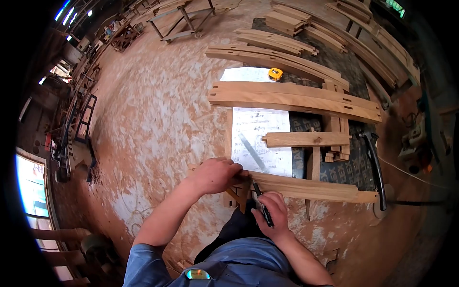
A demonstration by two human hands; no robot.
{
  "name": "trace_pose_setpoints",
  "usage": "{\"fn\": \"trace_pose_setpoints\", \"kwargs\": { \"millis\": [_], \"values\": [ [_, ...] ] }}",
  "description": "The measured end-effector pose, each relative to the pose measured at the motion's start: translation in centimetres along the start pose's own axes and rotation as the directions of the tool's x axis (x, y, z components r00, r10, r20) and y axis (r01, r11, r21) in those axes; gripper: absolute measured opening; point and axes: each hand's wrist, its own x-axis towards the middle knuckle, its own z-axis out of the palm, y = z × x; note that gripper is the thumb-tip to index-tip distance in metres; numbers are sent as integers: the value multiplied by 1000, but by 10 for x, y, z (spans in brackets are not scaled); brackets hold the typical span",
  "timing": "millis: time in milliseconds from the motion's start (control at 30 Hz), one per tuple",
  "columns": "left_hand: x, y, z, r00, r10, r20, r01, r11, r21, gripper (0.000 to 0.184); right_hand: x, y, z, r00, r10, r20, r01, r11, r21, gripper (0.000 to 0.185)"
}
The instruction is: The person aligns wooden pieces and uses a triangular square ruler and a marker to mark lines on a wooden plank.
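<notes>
Timber rail point(311, 185) lies crosswise in front of the person, nearest the body, along the near edge of a dark printed panel point(354, 167). Left hand point(217, 175): placed at the left end of the rail, knuckles up, fingers bent downward (the fingertips are hidden, so the exact grip cannot be told). Right hand point(273, 214): closed around a black pen point(265, 210), with the thumb and fingers wrapped on the barrel. The pen slants up and to the left, its upper end close to the rail, just beside the left hand; whether it touches the wood cannot be told.

Beyond the rail, a handwritten sheet point(263, 122) lies flat, with a grey flat strip point(253, 152) set diagonally on it. A slotted beam point(291, 97) crosses over the upper part of the sheet. Between beam and rail, a short tenoned piece point(306, 139) extends leftward over the sheet's right edge. A yellow tape measure point(275, 74) stands just beyond the beam. At the right, a black bar point(377, 174) (curved at its upper end) reaches past the rail's right end. Further timber stacks point(287, 21) occupy the far side.
</notes>
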Motion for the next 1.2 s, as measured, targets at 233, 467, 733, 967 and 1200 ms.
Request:
{"fn": "trace_pose_setpoints", "kwargs": {
  "millis": [233,467,733,967,1200],
  "values": [
    [3,-5,6,1000,-2,13,2,1000,18,30,-1,10,6,999,-50,-8,49,999,-16,40],
    [4,-2,1,999,-18,49,17,999,27,34,0,8,7,999,-45,14,45,997,-58,42],
    [4,-6,4,999,-3,44,2,1000,22,35,3,7,6,998,-36,48,39,997,-73,41],
    [4,-3,1,999,-10,51,8,1000,29,33,5,3,6,998,-14,59,19,996,-89,41],
    [5,-3,3,999,-7,40,6,1000,29,32,4,4,8,998,-21,57,26,996,-90,43]
  ]
}}
